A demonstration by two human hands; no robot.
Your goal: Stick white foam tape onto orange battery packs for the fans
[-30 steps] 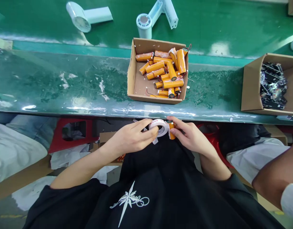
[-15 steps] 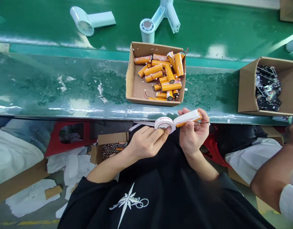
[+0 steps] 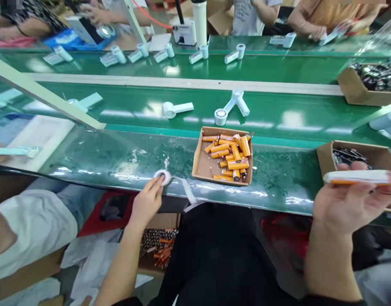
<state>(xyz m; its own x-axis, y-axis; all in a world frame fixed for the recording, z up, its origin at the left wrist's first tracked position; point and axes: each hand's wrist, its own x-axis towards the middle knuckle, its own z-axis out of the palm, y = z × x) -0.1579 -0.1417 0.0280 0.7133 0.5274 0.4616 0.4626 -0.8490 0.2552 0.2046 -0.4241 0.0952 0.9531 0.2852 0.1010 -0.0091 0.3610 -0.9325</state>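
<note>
My left hand [image 3: 147,200] is at the bench's front edge, its fingers closed on the near side of a white tape roll [image 3: 166,177]. A loose tape strip [image 3: 186,190] trails from the roll over the edge. Raised at the right, my right hand [image 3: 338,208] grips an orange battery pack [image 3: 351,182] with a white strip along its top. Between the hands stands a cardboard box [image 3: 199,163] of orange battery packs [image 3: 229,148]. Behind my right hand is another cardboard box [image 3: 324,155] with dark metallic parts, partly hidden.
Light blue fan bodies [image 3: 169,109] lie on the green conveyor [image 3: 134,100], several more on the far belt. A slanted white post [image 3: 49,91] rises at the left. Co-workers sit across the line, and a person's white sleeve [image 3: 32,229] is close on my left.
My hands have moved apart: the left with the tape roll to the left onto the bench, the right with the battery pack far to the right. The view has tilted up.
</note>
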